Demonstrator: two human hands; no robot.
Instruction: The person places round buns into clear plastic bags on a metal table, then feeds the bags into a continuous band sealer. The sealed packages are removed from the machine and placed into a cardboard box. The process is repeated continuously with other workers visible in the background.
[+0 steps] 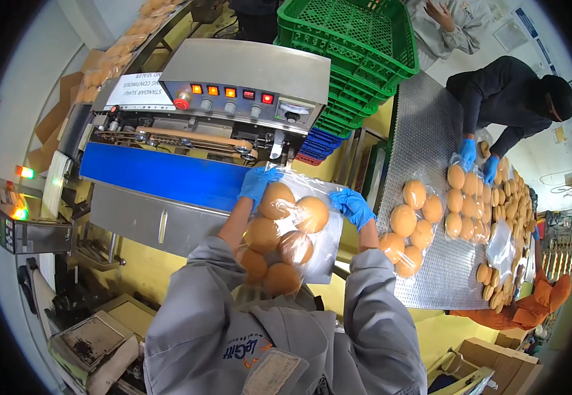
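Observation:
A clear plastic bag of round brown buns (271, 235) is stretched between my two blue-gloved hands, in front of the sealing machine (233, 79). My left hand (259, 185) pinches the bag's upper left corner, right by the end of the machine's blue conveyor belt (161, 172). At the upper right corner my right hand (353, 207) has its fingers closed on the film. Several buns sit in the lower part of the bag, close to my body. The film between my hands is pulled fairly flat and shines.
Stacked green crates (348, 39) rise behind the machine. To the right, a textured metal table (424, 131) bears another bag of buns (409, 224) and many loose buns. A co-worker (496, 99) in dark clothes and blue gloves handles a bag there. Cardboard boxes (496, 362) stand lower right.

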